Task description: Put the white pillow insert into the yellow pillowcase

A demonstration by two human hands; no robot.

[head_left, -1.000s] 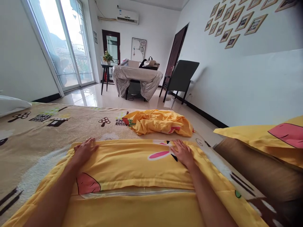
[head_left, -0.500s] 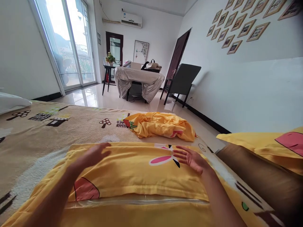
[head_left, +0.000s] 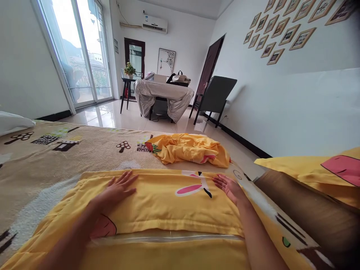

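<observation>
Lying flat on the patterned blanket (head_left: 56,157), the yellow pillowcase (head_left: 165,202) is spread with its long axis running left to right, its zipped opening (head_left: 168,237) along the near edge. The left hand (head_left: 118,189) is pressed palm-down on the left part, fingers apart; the right hand (head_left: 229,187) is laid flat near the right end, fingers spread, beside a printed pink rabbit ear (head_left: 189,188). No grasp is made by either hand. Writing on the blanket is too blurred to be read. A crumpled yellow cloth (head_left: 191,149) is seen just beyond.

Bed (head_left: 42,165) with beige patterned cover, yellow pillow (head_left: 163,202), crumpled yellow cloth (head_left: 191,149), white pillow (head_left: 12,123)
</observation>
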